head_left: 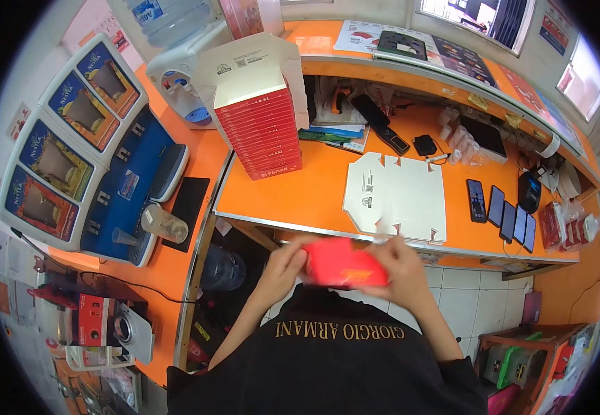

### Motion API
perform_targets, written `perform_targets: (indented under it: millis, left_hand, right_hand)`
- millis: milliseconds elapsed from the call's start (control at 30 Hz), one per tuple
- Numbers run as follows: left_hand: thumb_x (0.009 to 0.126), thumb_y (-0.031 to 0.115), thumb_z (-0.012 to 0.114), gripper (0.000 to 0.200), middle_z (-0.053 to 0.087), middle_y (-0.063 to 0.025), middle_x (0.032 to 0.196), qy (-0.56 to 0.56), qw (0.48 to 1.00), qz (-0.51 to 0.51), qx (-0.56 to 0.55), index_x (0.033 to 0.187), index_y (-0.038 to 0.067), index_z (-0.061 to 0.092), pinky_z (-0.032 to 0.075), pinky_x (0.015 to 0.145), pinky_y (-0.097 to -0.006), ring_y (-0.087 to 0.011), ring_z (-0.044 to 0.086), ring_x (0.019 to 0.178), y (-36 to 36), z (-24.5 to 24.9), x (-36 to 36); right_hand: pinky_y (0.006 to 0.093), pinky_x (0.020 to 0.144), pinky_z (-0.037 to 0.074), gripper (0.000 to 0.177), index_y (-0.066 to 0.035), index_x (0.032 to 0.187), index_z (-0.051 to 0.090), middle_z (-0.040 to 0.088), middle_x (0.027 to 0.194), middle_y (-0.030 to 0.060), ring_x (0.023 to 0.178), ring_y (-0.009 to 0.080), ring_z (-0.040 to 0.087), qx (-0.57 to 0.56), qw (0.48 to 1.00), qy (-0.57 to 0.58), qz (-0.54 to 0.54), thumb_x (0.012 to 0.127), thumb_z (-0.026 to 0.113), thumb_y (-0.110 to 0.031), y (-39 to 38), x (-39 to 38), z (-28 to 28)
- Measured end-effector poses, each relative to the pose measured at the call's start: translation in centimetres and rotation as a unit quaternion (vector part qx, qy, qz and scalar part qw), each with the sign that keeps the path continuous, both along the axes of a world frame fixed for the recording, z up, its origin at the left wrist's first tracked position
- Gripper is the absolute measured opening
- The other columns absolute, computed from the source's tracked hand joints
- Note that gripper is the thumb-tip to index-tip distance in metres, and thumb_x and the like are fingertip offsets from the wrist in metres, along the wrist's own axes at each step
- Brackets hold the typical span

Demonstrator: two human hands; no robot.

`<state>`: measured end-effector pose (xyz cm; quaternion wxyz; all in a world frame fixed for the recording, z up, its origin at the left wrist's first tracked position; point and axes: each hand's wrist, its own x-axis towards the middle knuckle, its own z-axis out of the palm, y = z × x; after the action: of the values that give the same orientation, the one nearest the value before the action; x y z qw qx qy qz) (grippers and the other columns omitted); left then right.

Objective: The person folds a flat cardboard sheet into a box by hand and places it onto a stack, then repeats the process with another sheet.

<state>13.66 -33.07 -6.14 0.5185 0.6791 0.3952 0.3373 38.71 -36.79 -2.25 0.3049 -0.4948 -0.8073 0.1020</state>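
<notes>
Red carton, blurred w/ motion, is up off the counter, at its near edge by the torso. L hand and R hand each have the grip clamped on it, one per end. For a clean job: even, light finger pressure, edges square b/c card likely creases easily. Counter edge limits fwd room; flat white blanks just beyond, box stack far L, phones R.

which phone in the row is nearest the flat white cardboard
The leftmost phone: it lies just right of the flat white cardboard, while the other four phones are farther right.
</notes>
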Motion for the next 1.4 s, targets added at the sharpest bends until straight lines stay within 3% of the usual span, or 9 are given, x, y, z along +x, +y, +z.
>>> perform_targets:
  millis: [167,233,300,433,567,733,867,967,1400]
  left_hand:
    - [0.088,0.031,0.058,0.062,0.048,-0.0155,0.121,0.057,0.944,0.244,0.215,0.132,-0.002,0.032,0.039,0.094,-0.0355,-0.0252,0.051,0.108,0.7,0.4,0.6]
    - [0.087,0.03,0.06,0.062,0.049,-0.0131,0.124,-0.129,0.984,0.12,-0.011,0.134,0.001,0.032,0.039,0.095,-0.0348,-0.0217,0.05,0.112,0.3,0.3,0.6]
    - [0.09,0.028,0.057,0.049,0.054,-0.0094,0.119,-0.236,0.949,0.039,-0.207,0.129,0.003,0.041,0.041,0.095,-0.0336,-0.0165,0.05,0.113,-0.3,-0.5,0.3]
    - [0.092,0.019,0.051,0.039,0.055,-0.0102,0.118,-0.26,0.913,0.062,-0.308,0.125,0.001,0.042,0.045,0.092,-0.035,-0.0194,0.055,0.108,-0.5,-0.6,1.5]
    - [0.093,0.019,0.049,0.037,0.056,-0.0112,0.116,-0.315,0.89,0.115,-0.309,0.124,0.001,0.043,0.046,0.09,-0.0347,-0.0201,0.057,0.104,0.1,0.1,3.2]
    - [0.094,0.021,0.048,0.032,0.057,-0.0089,0.113,-0.352,0.853,0.064,-0.381,0.121,0.004,0.044,0.052,0.083,-0.0334,-0.0171,0.06,0.099,1.2,-0.3,3.0]
    - [0.094,0.018,0.047,0.034,0.056,-0.0093,0.115,-0.37,0.85,0.073,-0.368,0.125,0.005,0.041,0.05,0.086,-0.0338,-0.0192,0.057,0.104,0.5,0.4,4.3]
    - [0.096,0.023,0.045,0.027,0.059,-0.0059,0.108,-0.374,0.901,0.102,-0.194,0.117,0.007,0.048,0.052,0.079,-0.0304,-0.0156,0.06,0.096,0.4,-1.4,5.2]
    - [0.097,0.021,0.044,0.029,0.053,-0.0094,0.118,-0.446,0.885,0.116,-0.072,0.12,0.004,0.045,0.052,0.081,-0.0337,-0.0175,0.058,0.1,0.2,-1.0,5.2]
  right_hand:
    - [0.0327,0.063,0.042,0.038,0.003,0.091,0.061,0.045,0.078,0.009,0.07,0.022,0.048,0.043,0.958,0.225,-0.173,0.073,0.071,-0.029,0.6,3.7,1.0]
    - [0.0325,0.063,0.041,0.036,0.004,0.091,0.061,0.044,0.077,0.0092,0.069,0.0212,0.047,0.036,0.922,0.327,-0.204,0.078,0.067,-0.029,0.8,4.7,0.7]
    - [0.0347,0.066,0.042,0.033,0.005,0.09,0.061,0.048,0.078,0.0113,0.073,0.0232,0.051,-0.091,0.938,0.218,-0.255,0.084,0.061,-0.027,0.9,5.3,0.1]
    - [0.0385,0.074,0.045,0.033,0.003,0.093,0.062,0.057,0.093,0.0133,0.086,0.0298,0.057,0.019,0.955,-0.008,-0.296,0.08,0.064,-0.028,1.4,2.7,-2.2]
    - [0.0405,0.089,0.043,0.04,-0.004,0.109,0.059,0.057,0.114,0.012,0.106,0.0289,0.054,0.077,0.997,0.019,-0.005,0.077,0.068,-0.026,0.8,-1.2,-2.4]
    - [0.0437,0.09,0.042,0.045,-0.007,0.109,0.059,0.06,0.11,0.0106,0.104,0.0279,0.056,0.206,0.97,-0.004,0.127,0.072,0.073,-0.027,0.0,-3.9,-2.8]
    - [0.0389,0.086,0.044,0.048,-0.009,0.106,0.061,0.06,0.104,0.0104,0.101,0.0277,0.056,0.285,0.938,0.144,0.132,0.065,0.077,-0.026,1.0,-3.9,-3.7]
    - [0.0403,0.088,0.041,0.044,-0.007,0.101,0.063,0.061,0.101,0.0113,0.097,0.03,0.056,0.205,0.951,0.231,0.027,0.064,0.078,-0.023,1.1,-4.4,-2.6]
    - [0.0348,0.08,0.045,0.037,-0.005,0.097,0.065,0.064,0.102,0.0063,0.092,0.0261,0.054,0.241,0.96,0.131,-0.05,0.062,0.075,-0.01,1.6,-5.0,-1.3]
